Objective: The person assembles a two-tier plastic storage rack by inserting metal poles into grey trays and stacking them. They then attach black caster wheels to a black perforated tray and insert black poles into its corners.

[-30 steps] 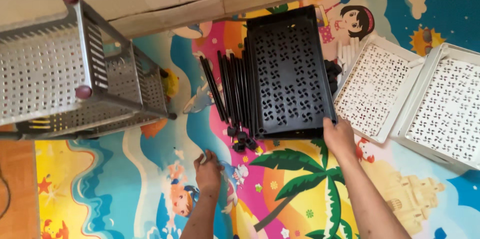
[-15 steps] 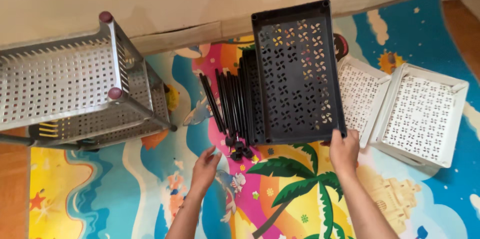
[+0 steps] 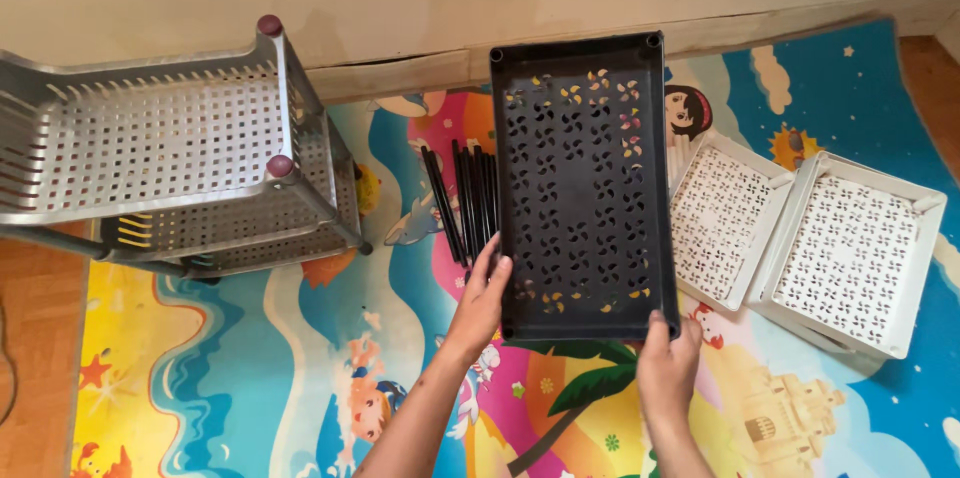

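Spread across the floor is a bright cartoon beach play mat (image 3: 250,368), and at far left a grey perforated plastic shelf rack (image 3: 170,168) lies tipped on its side, three tiers showing, two maroon caps on its post ends. Centre stage: one black perforated rectangular plastic tray (image 3: 583,183), open face up, its long axis running near to far, the far short end up by the wall. Both hands are on it. The left hand (image 3: 482,303) wraps the near-left corner, fingers closed over the rim; the right hand (image 3: 668,366) clamps the near-right corner from below. To the right, two white perforated plastic trays (image 3: 800,238) lie side by side, touching. Tucked just left of the black tray, a bundle of thin black rods (image 3: 465,200), also pointing near to far, too packed to count.
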